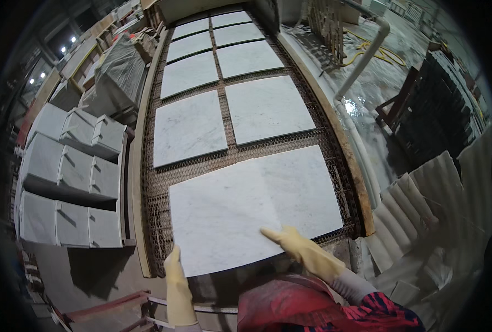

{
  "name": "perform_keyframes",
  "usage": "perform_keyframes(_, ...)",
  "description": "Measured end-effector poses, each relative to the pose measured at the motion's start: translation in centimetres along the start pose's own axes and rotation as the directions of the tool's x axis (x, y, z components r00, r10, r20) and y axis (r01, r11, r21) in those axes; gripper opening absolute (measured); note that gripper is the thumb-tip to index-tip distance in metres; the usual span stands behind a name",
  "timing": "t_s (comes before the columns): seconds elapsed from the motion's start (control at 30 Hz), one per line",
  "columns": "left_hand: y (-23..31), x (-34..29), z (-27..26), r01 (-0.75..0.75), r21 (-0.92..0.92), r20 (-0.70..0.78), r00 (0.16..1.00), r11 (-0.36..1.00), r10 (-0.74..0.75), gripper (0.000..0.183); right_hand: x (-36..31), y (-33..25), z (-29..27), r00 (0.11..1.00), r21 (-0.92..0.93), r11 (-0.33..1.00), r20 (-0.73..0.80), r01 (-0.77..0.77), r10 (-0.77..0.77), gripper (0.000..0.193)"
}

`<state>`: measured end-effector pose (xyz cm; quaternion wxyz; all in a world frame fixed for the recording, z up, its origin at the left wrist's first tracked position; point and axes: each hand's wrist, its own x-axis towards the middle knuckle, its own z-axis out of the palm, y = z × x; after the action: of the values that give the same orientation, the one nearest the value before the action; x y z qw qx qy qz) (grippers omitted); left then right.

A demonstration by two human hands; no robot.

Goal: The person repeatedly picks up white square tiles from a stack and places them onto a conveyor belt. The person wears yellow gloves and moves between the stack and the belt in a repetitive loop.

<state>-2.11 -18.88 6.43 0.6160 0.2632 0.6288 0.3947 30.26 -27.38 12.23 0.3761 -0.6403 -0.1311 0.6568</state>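
Note:
A white, grey-veined stone tile (221,218) is held at the near end of a wire-mesh conveyor (157,210). My left hand (175,268), in a pale yellow rubber glove, grips its near left edge with the thumb upward. At its near right corner is my right hand (298,248), gloved alike, with the thumb on top and the other fingers mostly hidden. The tile's right edge meets or slightly overlaps a second stone tile (307,191) lying on the mesh; I cannot tell which.
Farther up the belt, several similar tiles (268,108) lie in two rows between wooden side rails (334,124). Stacked pale slabs (71,166) stand at the left. On the right are a pipe (365,58), dark upright slabs (437,105) and corrugated sheets (412,205).

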Motion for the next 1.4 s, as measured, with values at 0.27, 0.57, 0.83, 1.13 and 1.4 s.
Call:
perform_keyframes(0.27,2.0,6.3,-5.3,-0.045,0.149,-0.003,0.999,0.988,0.046,0.041,9.8,6.1,5.5,0.997,-0.079,0.995,0.06,0.062,-0.057,0.053)
perform_keyframes(0.57,2.2,8.2,-6.1,-0.03,0.666,-0.131,0.979,0.745,0.157,0.043,8.4,5.5,6.4,0.994,-0.386,0.917,-0.002,0.1,-0.109,0.06)
perform_keyframes(0.83,2.4,8.4,-5.4,-0.006,0.576,-0.196,0.97,0.818,0.145,0.041,6.7,6.3,6.2,0.978,-0.39,0.897,0.067,0.206,-0.195,0.062)
perform_keyframes(1.13,5.5,6.5,-2.9,-0.306,0.338,-0.01,0.944,0.89,0.329,0.032,6.9,6.3,5.9,0.966,-0.543,0.799,0.159,0.257,-0.203,0.072)
perform_keyframes(1.4,-1.0,-3.5,9.2,-0.406,0.423,0.23,0.913,0.81,0.337,0.028,3.5,6.0,2.1,0.831,-0.623,0.553,0.455,0.554,-0.32,0.045)
